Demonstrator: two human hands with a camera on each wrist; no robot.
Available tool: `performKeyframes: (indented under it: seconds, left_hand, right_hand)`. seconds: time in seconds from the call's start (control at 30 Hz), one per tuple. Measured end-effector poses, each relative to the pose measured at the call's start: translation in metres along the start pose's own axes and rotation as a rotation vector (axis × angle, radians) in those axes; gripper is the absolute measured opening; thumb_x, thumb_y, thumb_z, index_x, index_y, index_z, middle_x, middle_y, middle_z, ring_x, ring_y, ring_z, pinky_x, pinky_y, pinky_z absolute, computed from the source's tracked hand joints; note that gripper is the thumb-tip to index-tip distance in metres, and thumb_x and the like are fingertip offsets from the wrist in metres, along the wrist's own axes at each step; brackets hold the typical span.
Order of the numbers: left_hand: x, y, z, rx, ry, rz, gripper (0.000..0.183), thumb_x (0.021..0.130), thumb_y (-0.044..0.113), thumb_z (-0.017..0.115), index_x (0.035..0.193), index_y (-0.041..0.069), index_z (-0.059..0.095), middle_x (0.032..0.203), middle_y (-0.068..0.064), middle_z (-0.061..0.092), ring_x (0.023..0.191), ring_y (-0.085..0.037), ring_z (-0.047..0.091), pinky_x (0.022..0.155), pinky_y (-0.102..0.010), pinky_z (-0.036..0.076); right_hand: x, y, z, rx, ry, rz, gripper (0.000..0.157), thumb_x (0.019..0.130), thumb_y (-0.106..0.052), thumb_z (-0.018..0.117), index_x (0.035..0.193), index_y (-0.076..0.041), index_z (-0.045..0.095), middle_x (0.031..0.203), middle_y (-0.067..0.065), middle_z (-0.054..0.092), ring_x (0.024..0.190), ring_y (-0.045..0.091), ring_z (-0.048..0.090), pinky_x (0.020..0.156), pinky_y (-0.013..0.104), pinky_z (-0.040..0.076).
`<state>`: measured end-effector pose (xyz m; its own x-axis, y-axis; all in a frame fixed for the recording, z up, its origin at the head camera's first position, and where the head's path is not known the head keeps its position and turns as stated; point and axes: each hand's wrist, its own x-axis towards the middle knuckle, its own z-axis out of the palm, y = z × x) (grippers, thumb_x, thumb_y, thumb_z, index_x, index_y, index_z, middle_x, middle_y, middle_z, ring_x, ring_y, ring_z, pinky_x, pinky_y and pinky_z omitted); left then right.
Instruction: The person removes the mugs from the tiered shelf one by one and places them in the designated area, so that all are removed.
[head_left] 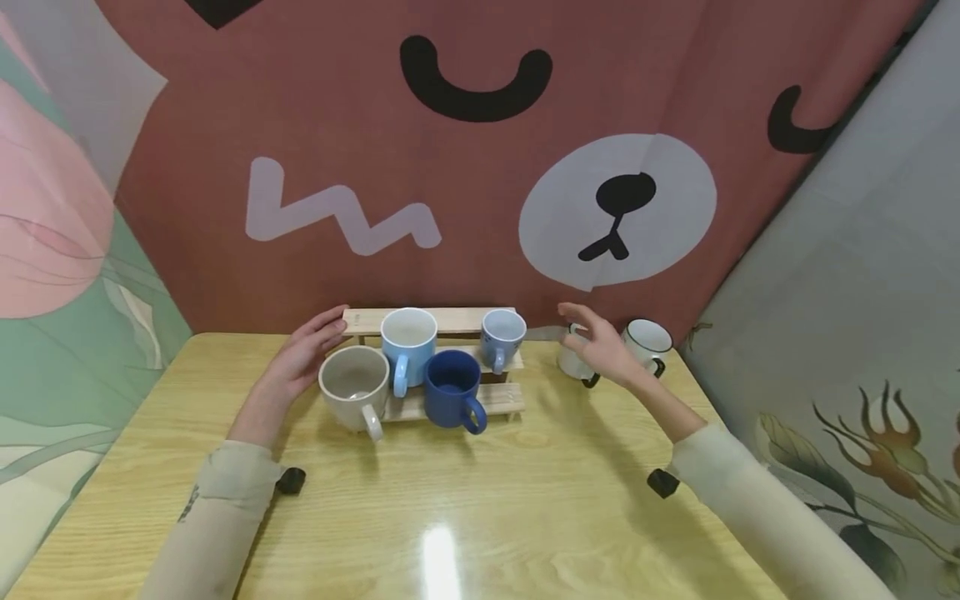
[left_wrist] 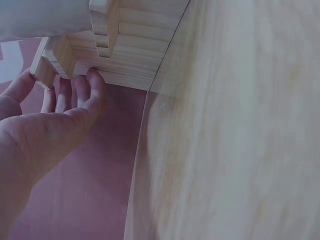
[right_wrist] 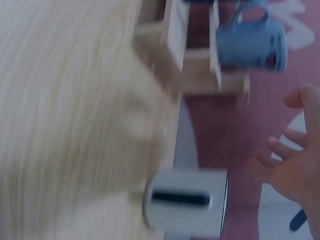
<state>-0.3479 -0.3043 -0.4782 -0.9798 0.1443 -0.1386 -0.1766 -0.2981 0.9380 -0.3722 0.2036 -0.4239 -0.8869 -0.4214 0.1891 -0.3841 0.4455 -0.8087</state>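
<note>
My left hand (head_left: 303,354) holds the left end of a stepped wooden rack (head_left: 360,321); in the left wrist view its thumb and fingertips lie along the board ends (left_wrist: 60,55). On the rack stand a beige mug (head_left: 354,392), a light blue mug (head_left: 408,346), a dark blue mug (head_left: 452,392) and a small grey-blue cup (head_left: 502,329). Over to the right, my right hand (head_left: 600,342) hovers with loosely bent, empty fingers, overlapping a white mug (head_left: 572,364) in the head view. That mug, with its black handle, stands apart from the fingers in the right wrist view.
A second white mug (head_left: 648,340) with a black rim stands at the table's back right corner. Behind the wooden table (head_left: 525,517) hangs a reddish-brown cloth (head_left: 337,100) with a cartoon face. A patterned pale curtain (head_left: 825,333) borders the right side.
</note>
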Motion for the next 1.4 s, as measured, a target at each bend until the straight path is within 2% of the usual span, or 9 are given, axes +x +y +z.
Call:
performKeyframes:
  seconds: [0.2, 0.3, 0.43, 0.63, 0.8, 0.93, 1.07, 1.23, 1.4]
  left_hand:
    - [0.005, -0.006, 0.006, 0.011, -0.001, -0.003, 0.064, 0.106, 0.027, 0.059, 0.161, 0.014, 0.030, 0.144, 0.000, 0.048, 0.138, -0.024, 0.037, 0.099, -0.025, 0.043]
    - [0.006, -0.006, 0.007, 0.021, -0.006, -0.011, 0.066, 0.105, 0.028, 0.061, 0.162, 0.016, 0.029, 0.151, -0.002, 0.042, 0.143, -0.026, 0.032, 0.101, -0.025, 0.041]
    - [0.004, -0.005, 0.007, 0.025, -0.008, -0.025, 0.067, 0.105, 0.028, 0.060, 0.163, 0.017, 0.027, 0.155, -0.003, 0.039, 0.146, -0.028, 0.027, 0.103, -0.025, 0.040]
    - [0.000, -0.003, 0.001, 0.026, 0.010, -0.038, 0.067, 0.106, 0.030, 0.059, 0.163, 0.019, 0.026, 0.155, -0.001, 0.039, 0.148, -0.027, 0.026, 0.100, -0.024, 0.043]
    - [-0.001, -0.003, -0.004, -0.006, 0.002, -0.021, 0.068, 0.105, 0.027, 0.061, 0.163, 0.016, 0.027, 0.144, 0.004, 0.050, 0.143, -0.023, 0.035, 0.098, -0.023, 0.046]
    - [-0.002, -0.004, -0.006, -0.031, -0.010, -0.021, 0.068, 0.106, 0.025, 0.060, 0.163, 0.015, 0.025, 0.135, 0.007, 0.055, 0.141, -0.023, 0.035, 0.097, -0.023, 0.046]
    - [-0.002, -0.005, -0.007, -0.021, -0.008, -0.029, 0.067, 0.106, 0.026, 0.059, 0.163, 0.016, 0.025, 0.140, 0.004, 0.052, 0.144, -0.025, 0.032, 0.098, -0.024, 0.045]
    - [0.002, -0.005, -0.006, -0.002, -0.015, -0.017, 0.066, 0.106, 0.027, 0.058, 0.163, 0.016, 0.026, 0.149, -0.001, 0.045, 0.143, -0.025, 0.034, 0.099, -0.024, 0.044]
    - [0.005, -0.003, -0.004, -0.003, -0.012, -0.005, 0.064, 0.107, 0.025, 0.058, 0.162, 0.015, 0.028, 0.141, 0.004, 0.052, 0.135, -0.020, 0.042, 0.098, -0.025, 0.046]
  right_hand:
    - [-0.014, -0.017, 0.033, 0.106, 0.111, 0.054, 0.047, 0.104, -0.018, 0.062, 0.146, -0.003, 0.048, 0.142, 0.016, 0.052, 0.133, 0.036, 0.048, 0.109, 0.048, 0.039]
    - [-0.020, -0.024, 0.049, 0.131, 0.163, 0.087, 0.054, 0.102, -0.027, 0.066, 0.148, -0.004, 0.047, 0.143, 0.016, 0.052, 0.133, 0.034, 0.048, 0.110, 0.047, 0.039]
    - [-0.025, -0.036, 0.069, 0.150, 0.221, 0.145, 0.070, 0.099, -0.037, 0.069, 0.153, -0.003, 0.039, 0.146, 0.019, 0.048, 0.136, 0.036, 0.045, 0.111, 0.046, 0.037]
    - [-0.017, -0.051, 0.098, 0.159, 0.293, 0.185, 0.090, 0.093, -0.043, 0.075, 0.157, 0.002, 0.030, 0.148, 0.022, 0.046, 0.136, 0.037, 0.044, 0.114, 0.046, 0.033]
    - [-0.006, -0.060, 0.116, 0.140, 0.347, 0.165, 0.086, 0.088, -0.045, 0.080, 0.152, -0.002, 0.041, 0.139, 0.017, 0.054, 0.129, 0.032, 0.050, 0.110, 0.049, 0.037]
    - [0.001, -0.066, 0.127, 0.138, 0.407, 0.182, 0.081, 0.084, -0.042, 0.085, 0.146, -0.005, 0.049, 0.130, 0.011, 0.059, 0.125, 0.026, 0.053, 0.108, 0.047, 0.040]
    - [0.006, -0.070, 0.133, 0.163, 0.455, 0.210, 0.080, 0.082, -0.039, 0.088, 0.142, -0.004, 0.049, 0.127, 0.010, 0.060, 0.125, 0.024, 0.054, 0.105, 0.043, 0.043]
    - [0.008, -0.067, 0.137, 0.185, 0.492, 0.220, 0.087, 0.081, -0.035, 0.089, 0.145, 0.000, 0.041, 0.130, 0.015, 0.057, 0.124, 0.029, 0.055, 0.101, 0.044, 0.046]
    - [0.012, -0.063, 0.139, 0.183, 0.533, 0.204, 0.079, 0.084, -0.027, 0.086, 0.144, 0.001, 0.043, 0.129, 0.018, 0.057, 0.120, 0.032, 0.057, 0.099, 0.043, 0.048]
